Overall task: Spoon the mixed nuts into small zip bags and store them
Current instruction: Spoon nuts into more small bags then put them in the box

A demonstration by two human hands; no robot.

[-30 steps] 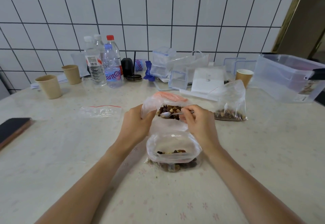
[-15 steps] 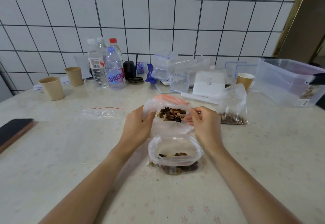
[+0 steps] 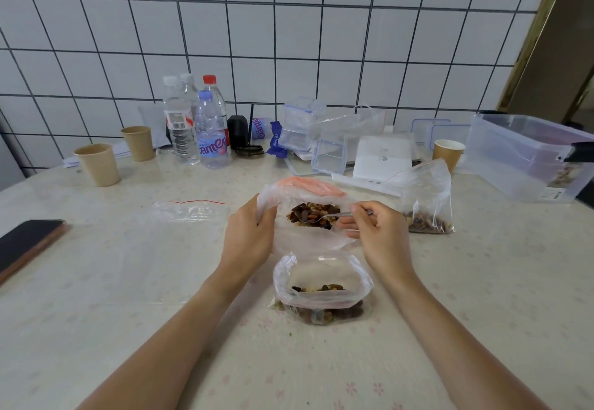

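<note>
Holding the big bag (image 3: 308,236) of mixed nuts (image 3: 313,212) open by its rim, the left hand (image 3: 249,236) grips the plastic while the right hand (image 3: 374,232) pinches a spoon (image 3: 331,215) whose bowl sits among the nuts. One small zip bag (image 3: 323,294) stands open, partly filled, just in front; another filled bag (image 3: 426,204) stands to the right, and an empty one (image 3: 189,212) lies flat to the left. Three paper cups (image 3: 98,165) and what look like four water bottles (image 3: 210,133) line the table (image 3: 128,297) behind.

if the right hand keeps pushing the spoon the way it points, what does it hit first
The right hand points the spoon leftward into the big bag. It would meet the mixed nuts first, then probably the bag wall held by the left hand; depth is unclear.
</note>
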